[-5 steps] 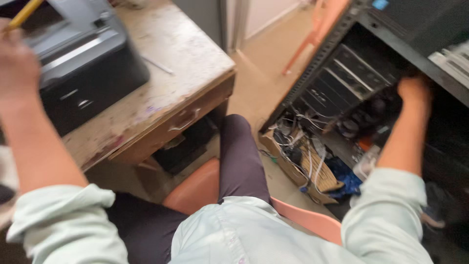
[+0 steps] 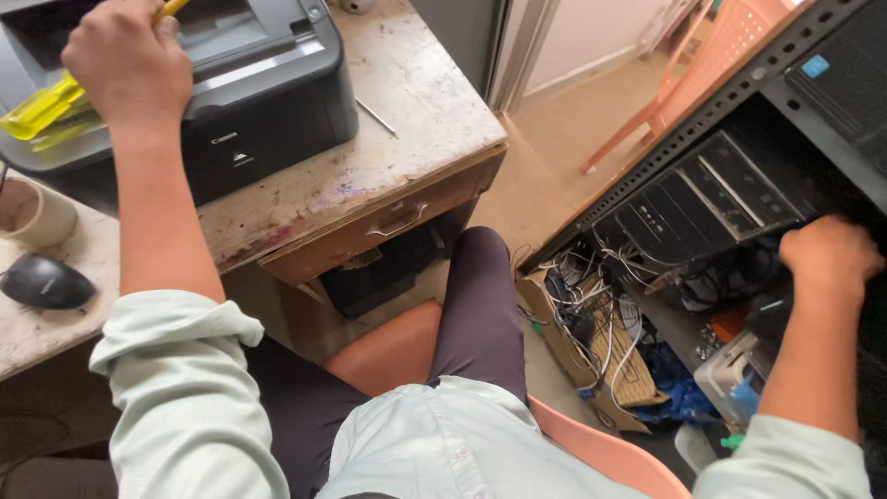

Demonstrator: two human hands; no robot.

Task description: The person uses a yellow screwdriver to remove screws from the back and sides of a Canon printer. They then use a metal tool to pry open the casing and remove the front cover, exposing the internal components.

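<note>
My left hand is closed around a screwdriver with a clear yellow handle, held over a dark grey printer on a worn wooden desk. My right hand reaches into the open black computer case at the right, fingers curled against its inner edge. Whether it grips anything there is hidden. I sit on an orange chair, in dark trousers and a pale shirt.
A black mouse and a beige cup stand on the desk at left. A thin metal rod lies near the printer. A cardboard box of tangled cables sits on the floor, with an orange chair behind.
The view has shifted down and right, so my left hand and the yellow screwdriver show more fully. My right hand has sunk a little deeper into the case.
</note>
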